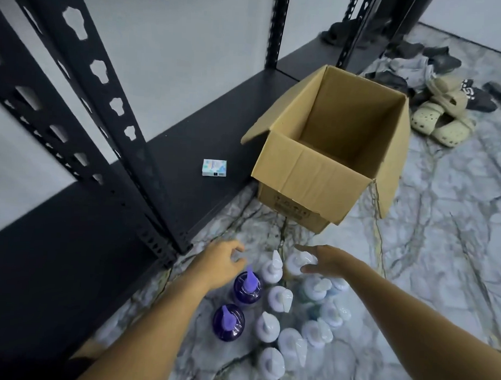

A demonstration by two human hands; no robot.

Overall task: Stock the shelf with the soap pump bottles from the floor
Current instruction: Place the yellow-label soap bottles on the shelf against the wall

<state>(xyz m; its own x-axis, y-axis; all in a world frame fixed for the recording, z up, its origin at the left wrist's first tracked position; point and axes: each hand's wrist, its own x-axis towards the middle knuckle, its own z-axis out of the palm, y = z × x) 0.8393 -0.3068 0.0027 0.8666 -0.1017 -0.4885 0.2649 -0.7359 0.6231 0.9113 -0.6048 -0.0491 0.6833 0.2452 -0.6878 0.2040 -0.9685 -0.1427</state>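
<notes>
On the left side of the view stands the black slotted-steel shelving unit (110, 105), its lowest dark shelf board (206, 125) sitting just above the grey-veined marble-pattern floor (430, 224). An open brown cardboard box (323, 175) stands on the floor beside the shelf edge, flaps raised, with nothing visible inside it. A pile of beige and black rubber sandals and clogs (442, 111) lies well apart at the upper right. A small white and teal printed carton (214, 167) lies flat on the shelf board, near the box.

The cluster of white plastic soap pump bottles (281, 327) stands upright on the floor at lower centre, the bottles close together (the exact count is blurred). Two dark purple translucent pump bottles, one (247, 286) ahead of the other (228, 322), stand at the left edge of the cluster.

The left hand (221, 262) hovers above the nearer-to-shelf purple bottle; its grip is apart, fingers loosely curled and holding nothing. The right hand (323, 263) reaches over the far end of the cluster; its grip is apart, fingers extended beside the top of a white bottle (296, 262), and whether they touch it cannot be told.
</notes>
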